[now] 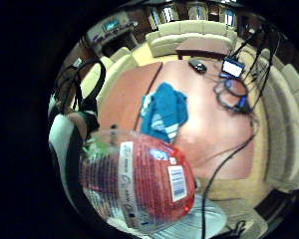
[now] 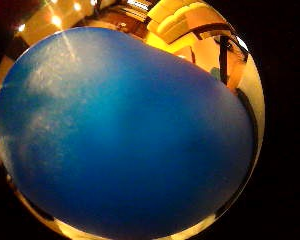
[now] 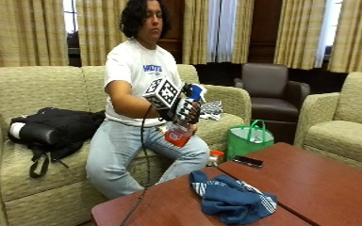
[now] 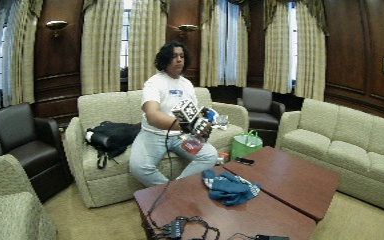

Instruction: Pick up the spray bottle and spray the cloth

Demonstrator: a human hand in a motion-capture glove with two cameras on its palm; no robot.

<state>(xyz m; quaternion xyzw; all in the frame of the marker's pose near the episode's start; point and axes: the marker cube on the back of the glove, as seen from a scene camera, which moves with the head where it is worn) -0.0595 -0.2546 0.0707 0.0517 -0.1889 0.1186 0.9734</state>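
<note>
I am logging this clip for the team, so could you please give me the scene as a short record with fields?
Setting: person seated on a beige sofa behind a reddish-brown wooden table
Right hand: gloved right hand grips the bottle, lifted above the lap
Bottle: clear plastic spray bottle with red liquid and blue head, off the table
Cloth: crumpled blue cloth with white stripes, lying on the table
Also on table: black phone

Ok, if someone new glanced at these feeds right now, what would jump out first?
Probably the gloved right hand gripping the spray bottle with its red liquid, held up in front of the seated person's chest, above their lap. Next, the crumpled blue cloth lying on the wooden table in front of the person, below and apart from the bottle. A green bag stands on the floor beside the sofa.
</note>
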